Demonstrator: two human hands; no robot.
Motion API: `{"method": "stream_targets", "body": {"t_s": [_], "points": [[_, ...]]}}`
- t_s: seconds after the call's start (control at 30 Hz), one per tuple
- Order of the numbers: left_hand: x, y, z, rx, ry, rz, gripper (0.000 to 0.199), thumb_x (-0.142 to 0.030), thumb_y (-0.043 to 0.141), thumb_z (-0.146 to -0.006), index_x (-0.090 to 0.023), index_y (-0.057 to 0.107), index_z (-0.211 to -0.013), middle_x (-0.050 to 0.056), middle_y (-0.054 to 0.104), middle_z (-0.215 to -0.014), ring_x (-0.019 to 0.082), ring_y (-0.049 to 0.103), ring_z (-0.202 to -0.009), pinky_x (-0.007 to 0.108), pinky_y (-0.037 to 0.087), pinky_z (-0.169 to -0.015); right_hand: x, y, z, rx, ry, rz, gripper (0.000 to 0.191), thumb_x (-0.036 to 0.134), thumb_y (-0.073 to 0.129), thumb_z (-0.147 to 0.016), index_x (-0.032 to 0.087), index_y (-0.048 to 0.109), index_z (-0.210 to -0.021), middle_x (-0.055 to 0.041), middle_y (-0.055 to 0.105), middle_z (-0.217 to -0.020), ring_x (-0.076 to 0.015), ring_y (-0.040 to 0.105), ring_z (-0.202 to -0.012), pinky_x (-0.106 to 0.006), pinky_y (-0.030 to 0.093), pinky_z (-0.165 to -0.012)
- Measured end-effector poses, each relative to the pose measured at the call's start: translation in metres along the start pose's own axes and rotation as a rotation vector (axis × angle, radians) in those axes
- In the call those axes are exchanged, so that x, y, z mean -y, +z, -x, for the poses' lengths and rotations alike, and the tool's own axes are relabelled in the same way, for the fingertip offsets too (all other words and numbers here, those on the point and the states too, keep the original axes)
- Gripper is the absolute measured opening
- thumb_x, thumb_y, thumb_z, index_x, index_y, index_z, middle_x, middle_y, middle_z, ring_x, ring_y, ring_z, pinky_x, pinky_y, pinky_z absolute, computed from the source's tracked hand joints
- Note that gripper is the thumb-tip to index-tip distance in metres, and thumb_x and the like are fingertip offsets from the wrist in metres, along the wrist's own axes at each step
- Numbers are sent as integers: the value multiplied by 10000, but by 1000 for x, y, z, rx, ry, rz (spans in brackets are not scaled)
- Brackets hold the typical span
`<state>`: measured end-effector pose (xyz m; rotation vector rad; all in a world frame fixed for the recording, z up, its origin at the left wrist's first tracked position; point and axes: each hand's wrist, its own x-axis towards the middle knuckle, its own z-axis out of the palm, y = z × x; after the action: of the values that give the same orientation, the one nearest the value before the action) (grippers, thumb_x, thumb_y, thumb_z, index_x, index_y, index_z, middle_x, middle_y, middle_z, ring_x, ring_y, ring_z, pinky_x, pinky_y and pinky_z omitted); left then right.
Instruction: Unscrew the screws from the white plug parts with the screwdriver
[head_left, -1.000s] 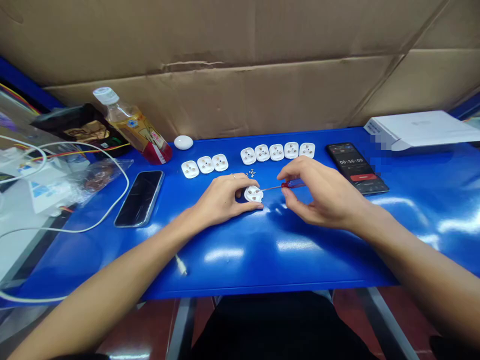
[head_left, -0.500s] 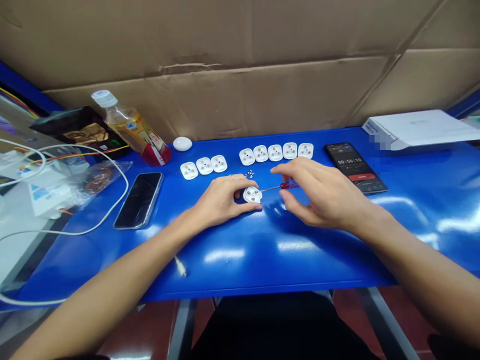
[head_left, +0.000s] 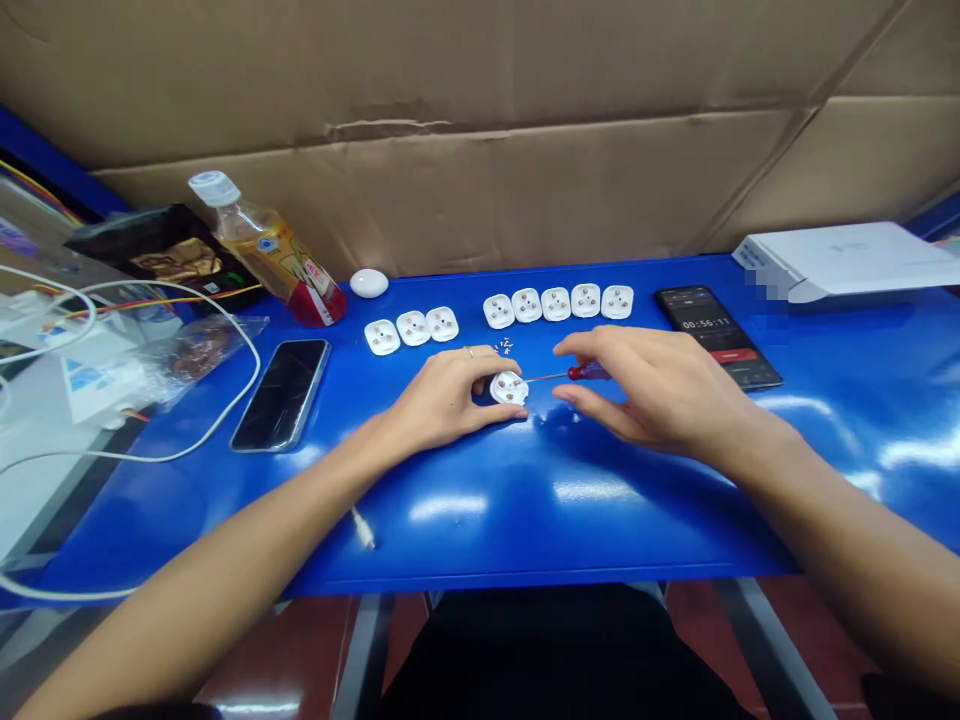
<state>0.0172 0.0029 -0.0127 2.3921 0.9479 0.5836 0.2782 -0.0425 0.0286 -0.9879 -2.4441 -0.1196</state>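
Note:
My left hand [head_left: 442,405] grips a small round white plastic part [head_left: 510,389] between thumb and fingers; brass-coloured metal pieces show on its upper face. A screwdriver [head_left: 576,373] with a clear red handle lies to the right of that part, its thin shaft pointing at the part's edge. Over the handle is my right hand [head_left: 652,390], thumb and forefinger apart; its other fingers are hidden. Just behind the held part is a small heap of screws [head_left: 504,347]. Farther back, similar white parts stand in two rows, a left group [head_left: 412,328] and a right group [head_left: 556,304].
A dark phone [head_left: 281,395] and a tilted drink bottle [head_left: 281,260] are on the left, near a white cable [head_left: 187,455]. Beside the bottle sits a white oval object [head_left: 369,283]. A phone with a running timer [head_left: 716,335] and a white box [head_left: 862,258] are at right.
My right thumb and forefinger have come a little closer together near the screwdriver handle. The left hand keeps its hold on the white part. The whole view has shifted slightly.

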Motion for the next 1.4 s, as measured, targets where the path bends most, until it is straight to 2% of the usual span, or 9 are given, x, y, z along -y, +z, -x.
{"method": "stream_targets", "body": {"t_s": [0.1,0.2,0.27,0.47,0.63,0.87,1.03,1.2,1.4], "points": [[0,0,0,4,-4,-10,402,-509,806,-886,-227,755,-1167,35,735,-1014,176,636,-811,289,452,-730,-2,2,1,-1,33,17,184,277,530,-1042,190,644,-1157,-81,764,-934,-252,728,-827,-383,558,-739],[1,0,1,10,3,-11,402,-508,799,-891,-229,750,-1176,33,737,-1025,178,639,-821,290,454,-734,-1,1,1,-2,-39,-91,213,181,544,-973,204,621,-1169,-112,747,-1050,-273,716,-964,-411,575,-830],[1,0,0,5,7,-9,406,-514,799,-890,-226,750,-1173,37,742,-1035,185,652,-841,293,460,-741,0,0,1,2,-28,-100,239,198,563,-962,204,608,-1197,-127,744,-1083,-288,718,-996,-424,578,-847],[1,1,0,3,13,-5,386,-489,816,-884,-226,753,-1160,36,751,-1061,195,677,-901,295,468,-763,-1,2,1,6,49,20,173,283,543,-1032,188,632,-1146,-70,756,-883,-246,723,-773,-369,540,-698],[1,0,1,6,11,-13,392,-488,814,-886,-225,750,-1170,34,746,-1041,189,666,-877,298,466,-755,-5,0,-1,-14,-105,-93,150,156,533,-960,163,634,-1071,-132,731,-973,-274,695,-896,-406,552,-788],[1,0,1,2,5,4,392,-491,816,-884,-224,754,-1164,43,754,-1056,206,683,-904,306,473,-764,-6,2,3,4,7,5,145,260,553,-1029,188,661,-1094,-66,761,-882,-236,723,-771,-354,521,-690],[1,0,1,5,30,-3,401,-488,808,-894,-216,747,-1183,49,760,-1091,213,697,-952,307,487,-801,-6,1,1,-20,-70,-93,165,177,533,-976,195,615,-1118,-105,730,-1020,-249,705,-928,-365,554,-781],[2,1,1,0,27,2,393,-476,819,-886,-213,750,-1170,44,755,-1074,203,687,-916,301,483,-782,-6,3,3,-7,58,10,190,350,574,-1035,191,621,-1129,-57,758,-898,-220,724,-753,-329,507,-636],[3,1,0,-2,30,-15,404,-484,818,-886,-219,748,-1183,36,751,-1067,195,681,-904,292,473,-770,-5,2,2,-17,-10,-68,141,189,543,-986,196,618,-1105,-70,745,-970,-228,722,-861,-343,544,-737]]}}
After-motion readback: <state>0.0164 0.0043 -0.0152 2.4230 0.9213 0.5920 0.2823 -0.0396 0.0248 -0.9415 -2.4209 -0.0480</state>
